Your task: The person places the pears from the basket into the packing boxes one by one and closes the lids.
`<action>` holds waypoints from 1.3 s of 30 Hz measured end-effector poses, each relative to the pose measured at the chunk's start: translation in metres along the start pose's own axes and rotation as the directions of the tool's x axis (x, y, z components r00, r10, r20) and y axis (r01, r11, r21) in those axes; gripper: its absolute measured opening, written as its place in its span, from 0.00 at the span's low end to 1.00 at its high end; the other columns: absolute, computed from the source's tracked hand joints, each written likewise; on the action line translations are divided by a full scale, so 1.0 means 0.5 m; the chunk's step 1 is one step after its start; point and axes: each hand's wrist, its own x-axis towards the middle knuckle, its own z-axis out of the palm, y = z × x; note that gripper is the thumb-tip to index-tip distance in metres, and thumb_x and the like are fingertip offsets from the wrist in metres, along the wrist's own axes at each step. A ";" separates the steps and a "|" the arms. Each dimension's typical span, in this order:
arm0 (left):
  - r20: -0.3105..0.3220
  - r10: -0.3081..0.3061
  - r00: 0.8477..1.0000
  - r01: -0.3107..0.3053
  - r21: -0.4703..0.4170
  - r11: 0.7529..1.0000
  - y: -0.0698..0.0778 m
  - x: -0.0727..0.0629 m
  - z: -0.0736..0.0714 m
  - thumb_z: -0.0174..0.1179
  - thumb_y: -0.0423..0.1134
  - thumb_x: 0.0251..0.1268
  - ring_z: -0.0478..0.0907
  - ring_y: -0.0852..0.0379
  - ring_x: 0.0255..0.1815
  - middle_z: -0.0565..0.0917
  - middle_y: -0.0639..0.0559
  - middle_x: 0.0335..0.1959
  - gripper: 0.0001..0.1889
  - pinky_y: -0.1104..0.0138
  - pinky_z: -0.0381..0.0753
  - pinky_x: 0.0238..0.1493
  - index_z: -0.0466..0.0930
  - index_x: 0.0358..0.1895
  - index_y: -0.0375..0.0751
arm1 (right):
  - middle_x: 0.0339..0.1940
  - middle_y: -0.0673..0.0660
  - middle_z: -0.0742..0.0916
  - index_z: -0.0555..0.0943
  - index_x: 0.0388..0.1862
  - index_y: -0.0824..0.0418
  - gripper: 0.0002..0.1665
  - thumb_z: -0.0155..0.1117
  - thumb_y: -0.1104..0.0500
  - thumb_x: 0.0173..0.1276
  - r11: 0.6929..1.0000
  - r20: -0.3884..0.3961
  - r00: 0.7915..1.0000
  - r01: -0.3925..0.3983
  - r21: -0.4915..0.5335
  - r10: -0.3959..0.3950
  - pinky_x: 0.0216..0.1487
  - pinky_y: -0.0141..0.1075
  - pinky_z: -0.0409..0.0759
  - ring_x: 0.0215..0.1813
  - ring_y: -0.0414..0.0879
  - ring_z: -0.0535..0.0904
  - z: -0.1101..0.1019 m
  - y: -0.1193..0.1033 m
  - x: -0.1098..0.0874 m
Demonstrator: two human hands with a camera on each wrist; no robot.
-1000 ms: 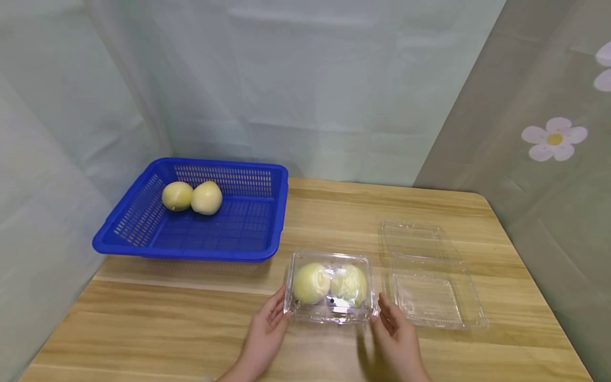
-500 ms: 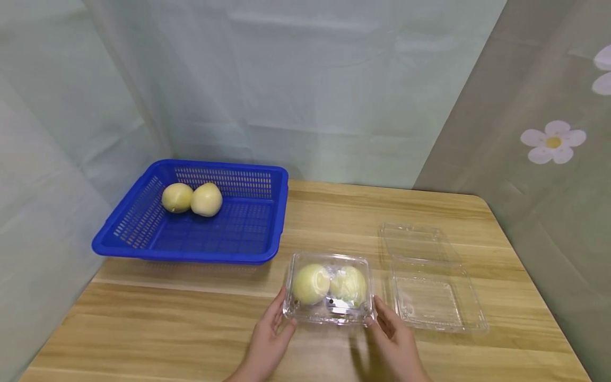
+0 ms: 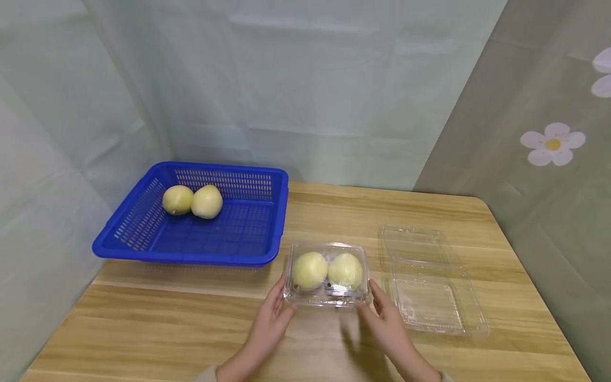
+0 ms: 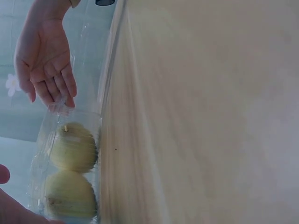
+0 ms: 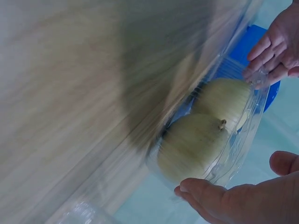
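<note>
A clear plastic clamshell box (image 3: pixel 329 303), its lid down, holds two pale yellow-green round fruits (image 3: pixel 310 270) side by side. My left hand (image 3: pixel 267 321) grips its left end, fingers along the side and thumb at the front corner. At the opposite end my right hand (image 3: pixel 386 323) holds it the same way. In the right wrist view a short brown stem shows on the nearer fruit (image 5: pixel 194 147), and my right fingertips (image 5: pixel 191 186) lie at the box's end. The left wrist view shows the box (image 4: pixel 39 154) close over the tabletop.
A blue plastic basket (image 3: pixel 253 260) with two more such fruits (image 3: pixel 207 201) stands at the back left. To the right lies another clear clamshell box (image 3: pixel 429 305), opened flat. The wooden table (image 3: pixel 167 329) is bordered by pale curtains (image 3: pixel 324 95).
The box has shifted away from me and slightly left, both hands with it. The right hand has closed in on its end. Glare on the lid has lessened, so the fruits show more plainly.
</note>
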 end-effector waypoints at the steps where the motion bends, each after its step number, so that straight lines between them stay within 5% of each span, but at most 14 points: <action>1: -0.001 0.006 1.000 -0.006 0.001 1.000 -0.002 0.005 0.000 0.53 0.25 0.60 0.52 0.33 0.72 0.52 0.26 0.71 0.35 0.54 0.54 0.68 0.50 0.70 0.22 | 0.71 0.74 0.62 0.56 0.70 0.77 0.38 0.59 0.60 0.68 1.000 -0.001 1.000 -0.002 -0.001 0.002 0.69 0.50 0.58 0.71 0.67 0.57 0.003 -0.001 0.004; 10: -0.021 0.014 1.000 -0.014 0.008 1.000 -0.018 0.059 0.004 0.55 0.25 0.58 0.49 0.30 0.72 0.51 0.26 0.72 0.38 0.48 0.49 0.71 0.47 0.71 0.22 | 0.73 0.74 0.57 0.50 0.73 0.73 0.44 0.59 0.57 0.67 0.999 -0.049 0.999 -0.025 -0.041 0.023 0.70 0.61 0.52 0.73 0.70 0.52 0.038 -0.010 0.047; 25: -0.042 -0.009 0.999 0.009 0.006 1.000 -0.024 0.123 -0.001 0.54 0.24 0.56 0.46 0.32 0.73 0.47 0.29 0.74 0.41 0.48 0.47 0.73 0.44 0.72 0.25 | 0.74 0.74 0.55 0.48 0.73 0.75 0.46 0.59 0.56 0.67 1.000 -0.062 0.998 0.005 -0.026 -0.006 0.72 0.59 0.48 0.74 0.68 0.49 0.054 -0.006 0.099; 33: -0.059 -0.025 0.998 0.026 0.014 1.000 -0.019 0.121 -0.001 0.55 0.26 0.56 0.47 0.33 0.74 0.48 0.29 0.74 0.41 0.47 0.47 0.72 0.43 0.73 0.27 | 0.74 0.75 0.55 0.48 0.72 0.76 0.46 0.59 0.58 0.67 1.000 -0.064 0.998 0.008 -0.017 -0.009 0.72 0.59 0.48 0.74 0.69 0.48 0.054 -0.008 0.105; 39: -0.112 -0.152 0.982 0.162 0.080 0.984 -0.005 0.076 0.008 0.56 0.30 0.58 0.45 0.30 0.73 0.47 0.24 0.72 0.42 0.43 0.45 0.72 0.41 0.71 0.22 | 0.73 0.74 0.56 0.50 0.73 0.74 0.44 0.59 0.57 0.67 0.998 -0.056 0.998 -0.032 -0.053 0.029 0.71 0.60 0.50 0.74 0.69 0.50 0.039 -0.021 0.093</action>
